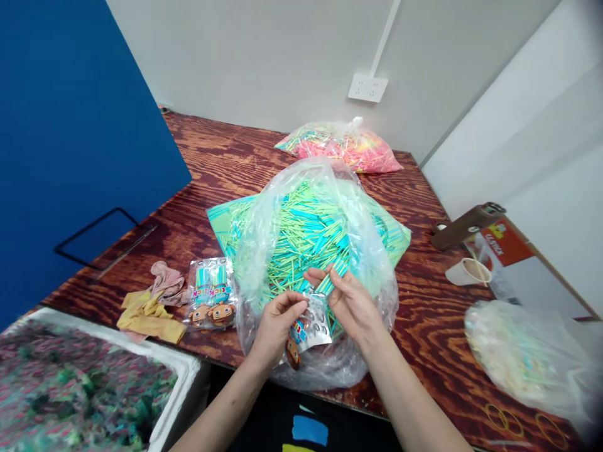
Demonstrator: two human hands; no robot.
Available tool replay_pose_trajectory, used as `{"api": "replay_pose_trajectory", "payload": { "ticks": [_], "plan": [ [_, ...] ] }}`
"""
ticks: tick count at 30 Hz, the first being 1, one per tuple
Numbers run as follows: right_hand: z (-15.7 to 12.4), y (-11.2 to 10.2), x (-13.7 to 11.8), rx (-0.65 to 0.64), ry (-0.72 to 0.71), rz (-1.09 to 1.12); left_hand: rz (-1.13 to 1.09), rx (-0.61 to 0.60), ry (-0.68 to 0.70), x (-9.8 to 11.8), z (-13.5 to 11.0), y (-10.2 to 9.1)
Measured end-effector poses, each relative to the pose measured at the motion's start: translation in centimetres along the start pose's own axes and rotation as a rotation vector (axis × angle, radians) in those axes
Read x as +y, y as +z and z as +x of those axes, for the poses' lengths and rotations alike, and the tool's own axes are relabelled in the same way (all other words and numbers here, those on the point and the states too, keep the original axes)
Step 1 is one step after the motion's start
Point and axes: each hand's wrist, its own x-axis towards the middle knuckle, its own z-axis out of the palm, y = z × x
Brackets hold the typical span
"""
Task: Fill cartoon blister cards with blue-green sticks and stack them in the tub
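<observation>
In front of me an open clear plastic bag is full of thin green and blue sticks. Low over its near edge, my left hand pinches the top of a small printed packet, which has a brown cartoon figure at its lower end. Beside it my right hand is closed around a small bunch of green and blue sticks, close to the packet's top. To the left of the bag lie filled packets of the same kind, with sticks showing through clear film.
A tied bag of pink and green sticks lies by the wall. Yellow and pink cloths lie left, beside a white-rimmed box. On the right are a paper cup, a brown bottle, another plastic bag and rubber bands.
</observation>
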Motion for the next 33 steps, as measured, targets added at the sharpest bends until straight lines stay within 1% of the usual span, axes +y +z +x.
{"api": "replay_pose_trajectory", "payload": {
  "ticks": [3, 7, 9, 10, 12, 14, 16, 18, 22, 23, 25, 26, 28, 30, 32, 33],
  "plan": [
    [-1.0, -0.1, 0.0, 0.021, -0.003, -0.104, -0.001, 0.003, 0.014, 0.0, 0.0, 0.3],
    [-2.2, 0.3, -0.5, -0.045, 0.036, -0.198, -0.007, -0.009, 0.067, 0.1, -0.1, 0.8],
    [-2.8, 0.5, -0.8, -0.062, 0.03, -0.216, -0.002, -0.014, 0.088, 0.2, -0.2, 0.9],
    [-3.0, 0.5, -1.0, -0.052, 0.002, -0.224, 0.006, -0.019, 0.098, 0.2, -0.3, 0.8],
    [-3.5, 0.7, -1.2, -0.001, -0.099, -0.261, 0.028, -0.031, 0.12, 0.3, -0.3, 0.8],
    [-3.9, 0.7, -1.1, 0.03, -0.193, -0.366, 0.051, -0.044, 0.15, 0.4, -0.4, 0.7],
    [-4.2, 0.7, -0.9, -0.008, -0.224, -0.509, 0.064, -0.062, 0.182, 0.4, -0.4, 0.7],
    [-4.4, 0.6, -0.6, -0.058, -0.22, -0.613, 0.062, -0.077, 0.206, 0.5, -0.5, 0.7],
    [-4.8, 0.3, -0.4, -0.012, -0.316, -0.747, 0.048, -0.047, 0.215, 0.5, -0.8, 0.6],
    [-4.9, 0.2, -0.5, -0.016, -0.344, -0.807, 0.049, -0.043, 0.215, 0.5, -0.9, 0.6],
    [-5.1, 0.1, -0.8, -0.066, -0.383, -0.922, 0.047, -0.054, 0.213, 0.7, -1.1, 0.5],
    [-5.1, 0.1, -0.9, -0.086, -0.399, -0.961, 0.042, -0.07, 0.205, 0.9, -1.2, 0.5],
    [-5.3, 0.3, -1.2, -0.082, -0.449, -0.995, 0.024, -0.123, 0.166, 1.3, -1.4, 0.4],
    [-5.8, 0.8, -1.5, -0.081, -0.507, -0.995, 0.036, -0.208, 0.108, 2.0, -1.7, 0.3],
    [-6.4, 1.5, -1.6, -0.152, -0.508, -0.947, 0.105, -0.293, 0.083, 2.9, -2.1, -0.1],
    [-6.8, 1.7, -1.5, -0.189, -0.477, -0.889, 0.156, -0.312, 0.085, 3.5, -2.4, -0.4]
  ]
}}
